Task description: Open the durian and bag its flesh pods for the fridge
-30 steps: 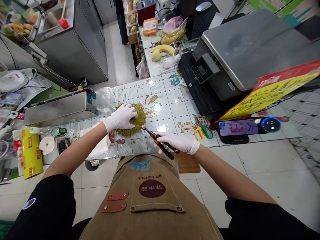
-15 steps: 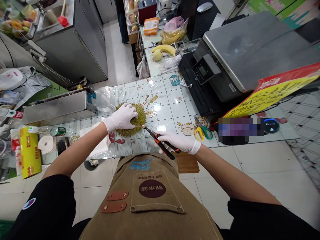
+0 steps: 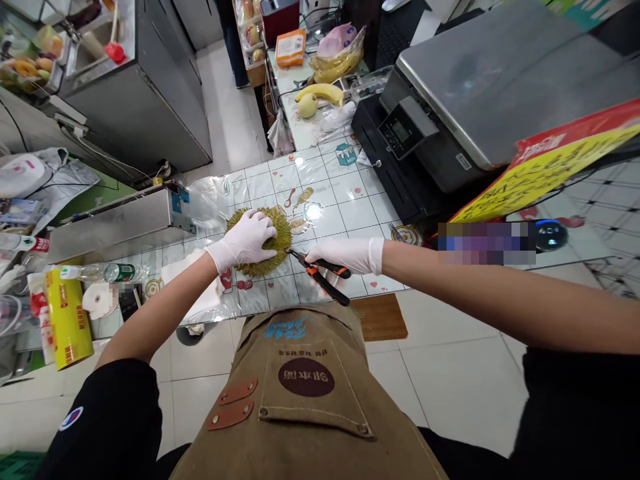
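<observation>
A green, spiky durian lies on the tiled-pattern counter. My white-gloved left hand rests over its top and left side, fingers curved round it. In my gloved right hand are black and orange pliers, their jaws pointing at the durian's right edge. The tips meet that edge; whether they grip a spine is too small to tell. Part of my right hand's fingers is hidden behind the pliers' handles.
A large scale stands at the right, with a yellow and red sign before it. Bananas and a pale round fruit lie at the back. White paper, a bottle and a yellow roll are left.
My right forearm has swung up and now covers the scissors on the counter. The pliers' handles have drawn closer together, and the tips have come against the durian. My left hand stays on it.
</observation>
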A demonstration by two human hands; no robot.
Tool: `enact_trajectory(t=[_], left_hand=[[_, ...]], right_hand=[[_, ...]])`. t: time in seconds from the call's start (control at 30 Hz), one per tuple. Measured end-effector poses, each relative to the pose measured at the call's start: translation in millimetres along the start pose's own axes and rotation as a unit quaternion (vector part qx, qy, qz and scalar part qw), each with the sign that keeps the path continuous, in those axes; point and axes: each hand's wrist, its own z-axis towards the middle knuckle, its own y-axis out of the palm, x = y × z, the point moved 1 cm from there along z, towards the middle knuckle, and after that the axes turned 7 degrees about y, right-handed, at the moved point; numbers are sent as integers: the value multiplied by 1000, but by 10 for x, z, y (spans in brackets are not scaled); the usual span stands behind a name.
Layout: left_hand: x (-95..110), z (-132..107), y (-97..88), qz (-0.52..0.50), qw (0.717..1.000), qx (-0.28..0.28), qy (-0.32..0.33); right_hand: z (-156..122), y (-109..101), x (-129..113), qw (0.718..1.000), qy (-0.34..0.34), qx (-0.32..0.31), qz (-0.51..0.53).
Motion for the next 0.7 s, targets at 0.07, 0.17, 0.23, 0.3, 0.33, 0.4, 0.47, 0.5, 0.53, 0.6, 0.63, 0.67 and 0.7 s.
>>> enact_trajectory(t=[0.07, 0.17, 0.23, 0.3, 0.33, 0.4, 0.47, 0.5, 0.53, 0.6, 0.63, 0.67, 0.7], left_hand=[[-81, 3, -23, -48, 998, 38, -17], [-335, 24, -18, -98, 980, 126, -118], [-510, 47, 41, -102, 966, 137, -191], [-622, 73, 129, -113, 961, 104, -231], [-650, 86, 171, -123, 958, 88, -242], [-663, 105, 233, -148, 951, 78, -261], [-642, 123, 259, -169, 939, 91, -285], [-627, 133, 262, -178, 932, 100, -301], [-611, 145, 262, -185, 924, 106, -318], [-586, 170, 258, -199, 907, 117, -353], [-576, 181, 258, -206, 899, 121, -366], [-570, 189, 260, -213, 893, 125, -375], [-566, 192, 263, -219, 889, 129, -381]], right_hand=[[37, -5, -36, 1000, -3, 1, -1], [53, 3, -62, 999, -10, 32, -20], [35, 19, -86, 997, -13, 75, -34], [3, 35, -123, 993, -20, 111, -45], [-16, 40, -146, 991, -23, 124, -50], [-57, 38, -195, 988, -28, 141, -63], [-101, 29, -243, 986, -33, 144, -79], [-122, 27, -265, 986, -33, 141, -87], [-140, 27, -286, 985, -33, 138, -94], [-164, 37, -318, 985, -24, 135, -104], [-166, 47, -331, 985, -19, 138, -106], [-161, 58, -341, 983, -14, 146, -107], [-150, 69, -350, 982, -12, 154, -106]])
